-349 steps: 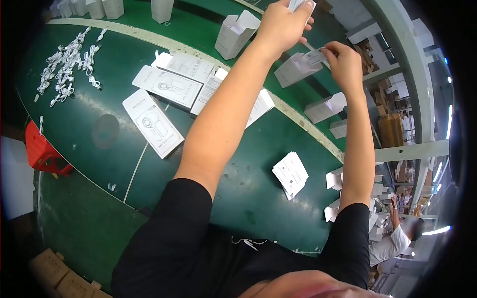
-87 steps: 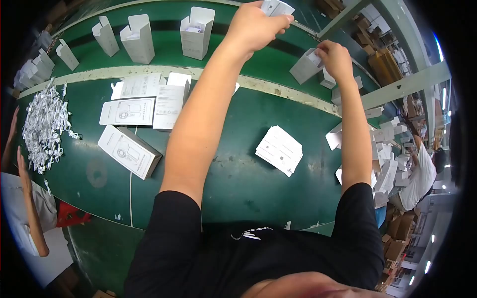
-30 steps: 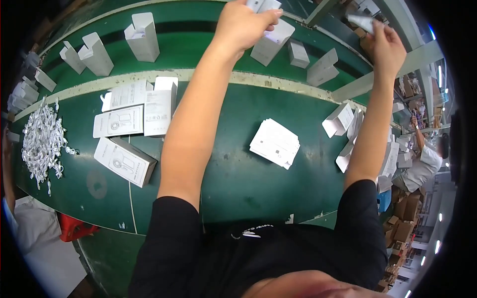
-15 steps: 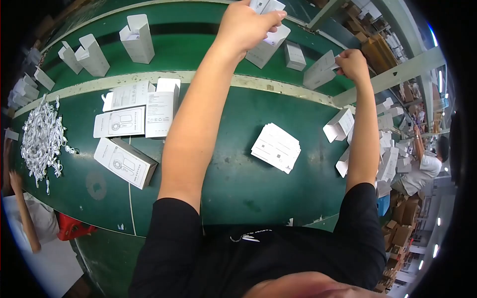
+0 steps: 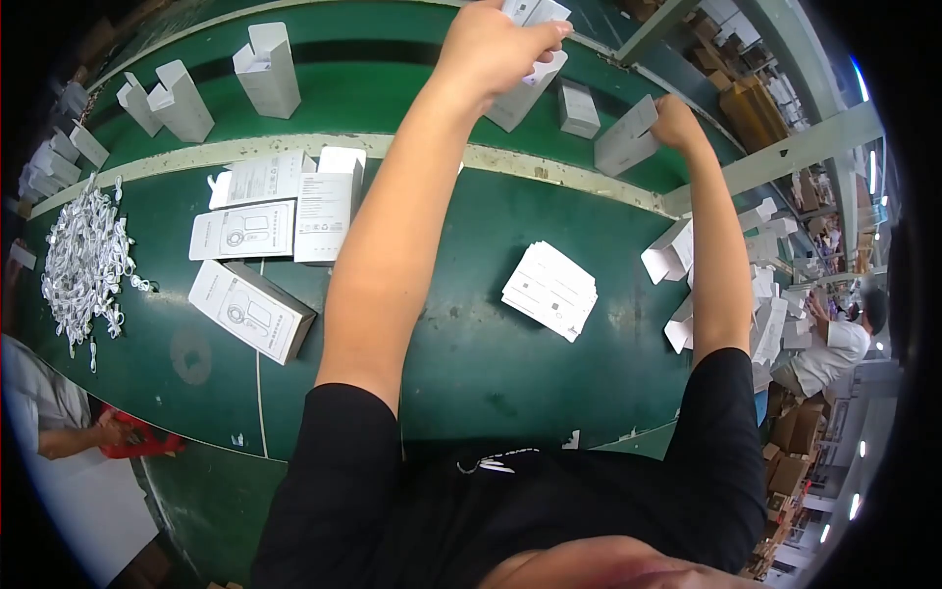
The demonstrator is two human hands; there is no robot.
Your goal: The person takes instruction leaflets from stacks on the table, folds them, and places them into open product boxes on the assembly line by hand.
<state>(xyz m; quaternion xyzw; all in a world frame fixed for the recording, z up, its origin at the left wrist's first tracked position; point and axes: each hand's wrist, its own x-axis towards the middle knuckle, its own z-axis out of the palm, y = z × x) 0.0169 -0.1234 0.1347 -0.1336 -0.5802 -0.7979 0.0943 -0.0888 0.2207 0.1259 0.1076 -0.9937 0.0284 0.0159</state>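
Observation:
At the top edge, my left hand (image 5: 496, 47) is closed on white printed cards (image 5: 535, 12), partly cut off by the frame. Below that hand, an upright white box (image 5: 525, 96) stands on the green far strip. My right hand (image 5: 677, 123) grips the top rim of another open white box (image 5: 624, 142); its fingertips are partly hidden. Between these two boxes is a smaller white box (image 5: 579, 108). A loose stack of white printed cards (image 5: 551, 292) lies on the green table in front of me.
Printed boxes (image 5: 250, 312) lie left of my left arm, beside a heap of white cables (image 5: 86, 270). Open boxes (image 5: 265, 74) stand on the far strip. More boxes (image 5: 670, 251) are piled at right. One person (image 5: 59, 412) is at left, another (image 5: 829, 344) at far right.
My right hand has shifted slightly left and its fingers now sit further over the box rim. My left hand stays nearly still with its cards. The person at left has moved an arm.

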